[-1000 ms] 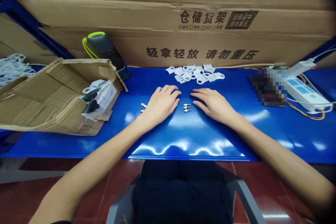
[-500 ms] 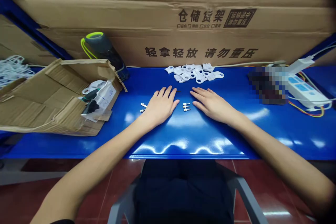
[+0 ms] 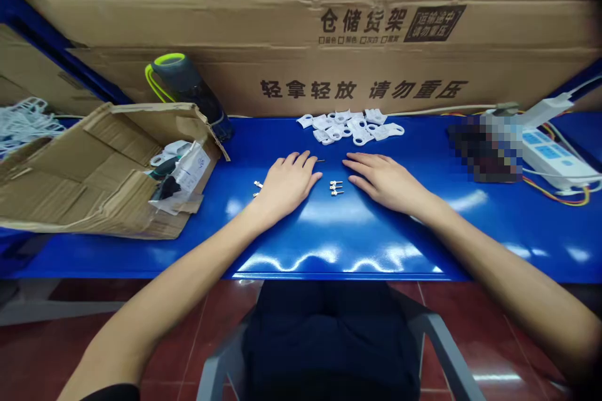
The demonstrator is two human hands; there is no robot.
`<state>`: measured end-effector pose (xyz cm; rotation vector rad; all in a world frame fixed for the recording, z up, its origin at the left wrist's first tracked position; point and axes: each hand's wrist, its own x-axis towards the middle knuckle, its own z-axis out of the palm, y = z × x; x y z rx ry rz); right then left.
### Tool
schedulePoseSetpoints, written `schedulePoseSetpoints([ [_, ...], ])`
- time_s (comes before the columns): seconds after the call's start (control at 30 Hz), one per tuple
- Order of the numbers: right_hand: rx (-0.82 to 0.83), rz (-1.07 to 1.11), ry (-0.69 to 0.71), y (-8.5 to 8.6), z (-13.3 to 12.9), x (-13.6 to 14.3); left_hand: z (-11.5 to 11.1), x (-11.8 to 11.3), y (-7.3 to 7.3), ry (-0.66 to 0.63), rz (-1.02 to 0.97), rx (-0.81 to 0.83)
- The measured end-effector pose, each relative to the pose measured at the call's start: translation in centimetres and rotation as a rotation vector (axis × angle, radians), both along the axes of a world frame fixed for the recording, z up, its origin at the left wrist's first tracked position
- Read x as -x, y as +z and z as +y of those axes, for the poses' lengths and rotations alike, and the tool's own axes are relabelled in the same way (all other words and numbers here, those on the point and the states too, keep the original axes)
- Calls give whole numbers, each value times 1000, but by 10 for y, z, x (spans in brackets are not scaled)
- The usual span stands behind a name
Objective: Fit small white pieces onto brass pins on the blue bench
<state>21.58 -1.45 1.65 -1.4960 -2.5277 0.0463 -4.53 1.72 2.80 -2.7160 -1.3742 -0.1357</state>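
Observation:
My left hand (image 3: 290, 183) lies palm down on the blue tabletop (image 3: 338, 244), its fingers stretched out. A thin metal pin (image 3: 320, 161) pokes out by its fingertips; the rest of it is hidden. Small white parts (image 3: 258, 185) peek out at the left of that hand, partly covered by it. My right hand (image 3: 383, 180) also rests flat with fingers extended, holding nothing. Between the hands sit three small white connectors with metal pins (image 3: 335, 187), stacked in a short column, nearer to the right fingertips. Beyond both hands is a pile of white plastic pieces with round holes (image 3: 350, 126).
At left stands an open cardboard box (image 3: 98, 175) with a labelled plastic bag (image 3: 183, 178) in it. Behind it leans a dark cylinder with a yellow-green rim and strap (image 3: 195, 94). A white power strip (image 3: 548, 156) with cables lies at right. Printed cardboard (image 3: 362, 62) walls the back.
Both hands keep their flat pose on the table. The view has shifted slightly, so everything sits a little higher and to the right in places.

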Motion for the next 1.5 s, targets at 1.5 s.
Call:
schedulePoseSetpoints([
  [1.5,154,-124,-298,31,5,-67,35,20,2,-87,-467,305],
])
